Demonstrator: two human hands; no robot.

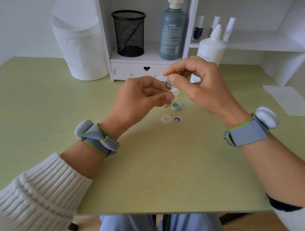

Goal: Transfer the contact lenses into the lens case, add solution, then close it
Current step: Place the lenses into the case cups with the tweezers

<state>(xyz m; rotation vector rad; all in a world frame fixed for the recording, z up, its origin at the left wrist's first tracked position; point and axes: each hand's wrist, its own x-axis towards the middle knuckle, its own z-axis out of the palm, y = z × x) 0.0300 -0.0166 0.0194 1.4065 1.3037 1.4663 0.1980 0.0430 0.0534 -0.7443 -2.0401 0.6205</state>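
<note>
Clear plastic glints where our left hand [141, 97] and right hand [200, 84] both pinch a small container [168, 85] with curled fingers, just beyond the open lens case [172, 119] on the green surface [154, 163].

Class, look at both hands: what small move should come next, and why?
Probably lift the lens out with the right hand and lower it into the empty-looking well. The left hand holds a small clear container with something dark inside, the right hand pinches at it, and the neighbouring well already shows a dark-ringed lens.
</note>
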